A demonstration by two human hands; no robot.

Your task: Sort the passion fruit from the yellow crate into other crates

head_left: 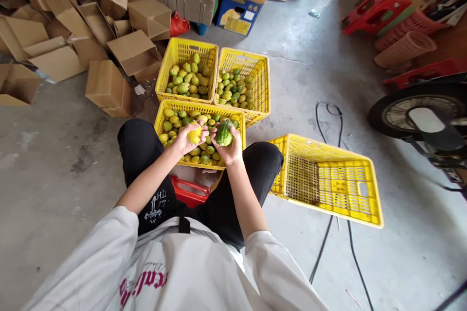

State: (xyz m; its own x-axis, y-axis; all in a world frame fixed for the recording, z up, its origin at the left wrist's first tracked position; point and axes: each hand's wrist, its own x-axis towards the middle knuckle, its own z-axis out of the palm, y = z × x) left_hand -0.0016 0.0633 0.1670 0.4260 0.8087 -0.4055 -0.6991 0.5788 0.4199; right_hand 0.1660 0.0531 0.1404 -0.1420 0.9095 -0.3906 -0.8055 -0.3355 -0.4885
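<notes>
From the heap of cardboard boxes [73, 34] on the left, the view runs to the left hand [188, 138], fingers curled around a yellow fruit [195, 134], then the right hand [228, 146] cupping a green fruit [224, 133], both above the nearest yellow crate [162, 116], with an overturned crate [328, 184] rightward.

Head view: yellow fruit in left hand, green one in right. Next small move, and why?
Probably lower the yellow fruit from the left hand into one of the two far crates, the green fruit in the right hand into the other. Both hands are full over the near crate, and the crates hold mixed yellow and green fruit, so which one suits is unclear.
</notes>
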